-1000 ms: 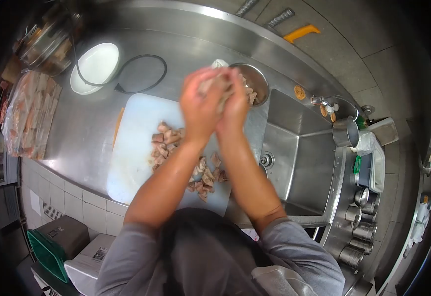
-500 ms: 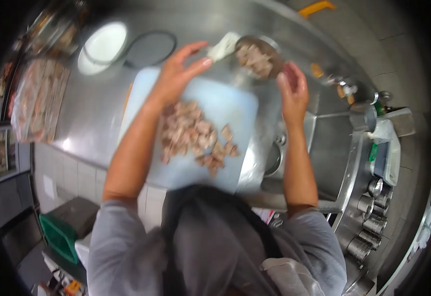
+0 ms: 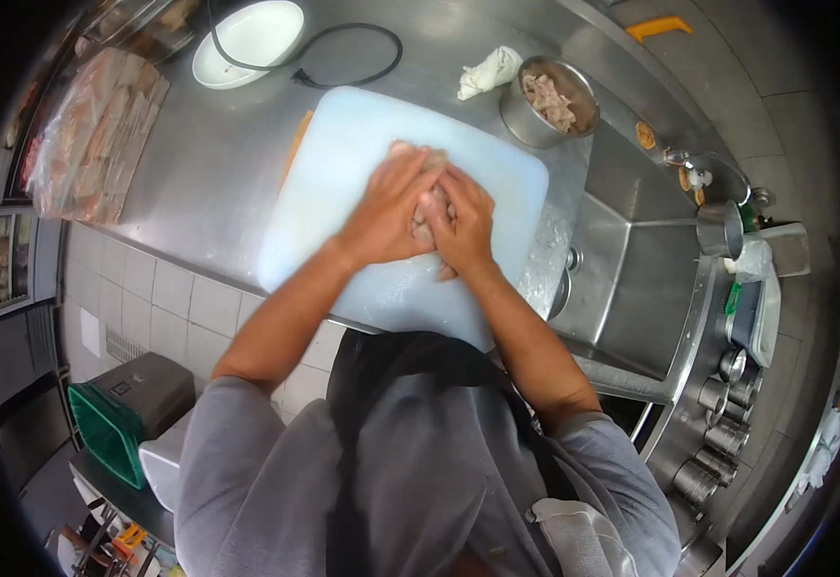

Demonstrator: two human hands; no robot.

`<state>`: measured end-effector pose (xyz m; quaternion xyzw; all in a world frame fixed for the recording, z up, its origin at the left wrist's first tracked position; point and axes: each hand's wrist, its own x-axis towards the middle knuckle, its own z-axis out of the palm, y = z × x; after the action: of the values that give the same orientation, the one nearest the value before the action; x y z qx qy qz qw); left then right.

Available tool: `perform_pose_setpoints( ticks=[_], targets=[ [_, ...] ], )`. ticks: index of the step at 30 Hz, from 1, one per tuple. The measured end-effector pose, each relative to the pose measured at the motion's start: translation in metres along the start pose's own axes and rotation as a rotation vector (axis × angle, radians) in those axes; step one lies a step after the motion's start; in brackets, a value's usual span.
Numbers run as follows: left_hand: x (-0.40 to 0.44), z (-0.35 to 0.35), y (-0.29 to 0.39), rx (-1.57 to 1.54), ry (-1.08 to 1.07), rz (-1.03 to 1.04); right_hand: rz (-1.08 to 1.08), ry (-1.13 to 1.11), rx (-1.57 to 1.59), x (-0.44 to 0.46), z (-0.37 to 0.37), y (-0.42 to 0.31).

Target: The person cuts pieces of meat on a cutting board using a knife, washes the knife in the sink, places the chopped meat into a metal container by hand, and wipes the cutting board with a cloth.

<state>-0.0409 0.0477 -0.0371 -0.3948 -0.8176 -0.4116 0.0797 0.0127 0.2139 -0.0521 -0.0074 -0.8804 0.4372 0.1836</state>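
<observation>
Both of my hands are cupped together over the white cutting board (image 3: 333,163), gathering meat pieces (image 3: 423,229) between them. My left hand (image 3: 391,204) curves round the pile from the left, its fingers pointing away from me. From the right my right hand (image 3: 464,216) closes in, fingers bent over the meat. Most of the pile is hidden under the hands; a small piece shows below the right hand. Beyond the board's far right corner stands a round metal pot (image 3: 534,125) with more meat pieces (image 3: 550,101) in it.
A crumpled white cloth (image 3: 490,73) lies left of the pot. At the back left are a white oval basin (image 3: 247,43) and a black hose (image 3: 396,48). Bagged, packed goods (image 3: 98,135) sit at far left. A metal sink (image 3: 646,298) adjoins the board's right side.
My hands have come down from beside the pot onto the board and drawn the spread meat pieces together between them. The view has shifted slightly.
</observation>
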Motion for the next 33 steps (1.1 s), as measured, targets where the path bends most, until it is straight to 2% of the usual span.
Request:
perform_pose_setpoints(
  ticks=[1,3,4,6,7,11,13,14,16,19,21,23,26,27,29,31,33],
  targets=[
    [0.002,0.008,0.004,-0.042,0.067,-0.061,0.074,0.023,0.144,0.007,0.004,-0.005],
    [0.002,0.021,0.013,-0.129,0.202,-0.177,0.399,0.101,0.515,0.015,0.004,-0.025],
    [0.004,0.030,0.019,-0.266,0.296,-0.267,0.562,0.141,0.700,0.018,0.003,-0.034],
    [0.007,0.046,0.031,-0.550,0.469,-0.445,0.635,0.182,0.860,0.023,0.003,-0.043],
    [0.013,0.052,0.038,-0.595,0.579,-0.480,0.683,0.217,0.955,0.023,0.001,-0.050],
    [0.031,0.043,0.065,-1.037,0.645,-0.694,0.862,0.286,1.287,0.033,-0.010,-0.055],
    [0.047,0.039,0.078,-1.009,0.661,-0.691,0.927,0.289,1.407,0.036,-0.023,-0.062],
    [0.055,0.037,0.083,-0.991,0.671,-0.695,0.913,0.312,1.448,0.043,-0.031,-0.062],
    [0.089,0.026,0.095,-0.761,0.603,-0.500,0.885,0.358,1.530,0.061,-0.057,-0.074],
    [0.156,0.033,0.101,-0.571,0.617,-0.287,0.519,0.419,1.467,0.112,-0.100,-0.068],
    [0.205,0.046,0.099,-0.637,0.657,-0.165,0.403,0.477,1.412,0.156,-0.123,-0.034],
    [0.247,0.062,0.087,-0.910,0.544,-0.349,0.299,0.539,1.205,0.195,-0.138,-0.001],
    [0.279,0.094,0.041,-1.223,0.179,-0.699,0.567,0.559,1.071,0.223,-0.143,0.045],
    [0.281,0.106,0.025,-1.214,0.155,-0.759,0.581,0.549,1.030,0.222,-0.142,0.060],
    [0.277,0.092,0.025,-1.153,0.210,-0.660,0.608,0.533,0.948,0.222,-0.143,0.086],
    [0.260,0.066,0.024,-1.074,0.178,-0.573,0.490,0.560,0.941,0.213,-0.154,0.084],
    [0.226,0.034,0.019,-0.774,0.119,-0.499,0.320,0.551,0.822,0.188,-0.165,0.074]
  ],
)
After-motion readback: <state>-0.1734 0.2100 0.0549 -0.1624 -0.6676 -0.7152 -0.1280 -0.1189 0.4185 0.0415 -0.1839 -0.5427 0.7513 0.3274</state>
